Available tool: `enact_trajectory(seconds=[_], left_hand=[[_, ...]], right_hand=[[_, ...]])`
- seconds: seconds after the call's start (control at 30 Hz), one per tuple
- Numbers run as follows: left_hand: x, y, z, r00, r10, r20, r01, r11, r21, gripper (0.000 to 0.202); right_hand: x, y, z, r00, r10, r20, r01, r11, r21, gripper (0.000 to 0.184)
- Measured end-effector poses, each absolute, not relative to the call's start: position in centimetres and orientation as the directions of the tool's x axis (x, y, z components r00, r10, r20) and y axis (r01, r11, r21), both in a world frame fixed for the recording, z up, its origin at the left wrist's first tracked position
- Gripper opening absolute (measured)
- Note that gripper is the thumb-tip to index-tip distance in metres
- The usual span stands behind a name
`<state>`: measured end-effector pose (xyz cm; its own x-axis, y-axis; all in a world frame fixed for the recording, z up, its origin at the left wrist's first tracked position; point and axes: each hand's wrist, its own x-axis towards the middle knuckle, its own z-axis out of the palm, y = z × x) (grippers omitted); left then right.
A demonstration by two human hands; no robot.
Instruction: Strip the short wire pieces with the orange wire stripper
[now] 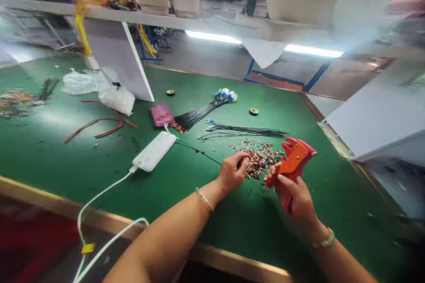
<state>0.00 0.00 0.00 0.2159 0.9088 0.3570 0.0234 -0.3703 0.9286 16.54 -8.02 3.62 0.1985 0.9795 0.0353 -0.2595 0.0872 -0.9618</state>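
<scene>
My right hand [299, 199] is wrapped around a red and orange wire stripper [295, 159], its jaws pointing up and away to the right. My left hand [234, 169] is closed in a pinch just left of the tool. A thin black wire [202, 153] runs from the left into that hand; its end is hidden by the fingers. Behind and between both hands lies a heap of copper and black wire scraps [260, 159]. Beyond the heap is a loose row of black wires [245, 130] with blue ends.
A thick bundle of black wires [202, 112] lies farther back beside a blurred pink item [161, 115]. A white power bank [154, 151] with a white cable sits left. Red wires [109, 129], plastic bags [117, 99] and tape rolls [254, 111] are on the green table [179, 185].
</scene>
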Motion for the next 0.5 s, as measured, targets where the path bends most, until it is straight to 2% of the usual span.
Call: enact_trajectory(seconds=[0.27, 0.5], left_hand=[[-0.3, 0.4, 0.2, 0.186, 0.925, 0.332, 0.035, -0.343, 0.939, 0.021], [-0.4, 0.4, 0.3, 0.184, 0.923, 0.337, 0.026, -0.347, 0.937, 0.023]], right_hand=[[17.4, -9.0, 0.4, 0.079, 0.972, 0.22, 0.008, 0.22, -0.975, 0.026], [17.0, -9.7, 0.6, -0.027, 0.98, 0.196, 0.075, 0.198, -0.977, 0.03]])
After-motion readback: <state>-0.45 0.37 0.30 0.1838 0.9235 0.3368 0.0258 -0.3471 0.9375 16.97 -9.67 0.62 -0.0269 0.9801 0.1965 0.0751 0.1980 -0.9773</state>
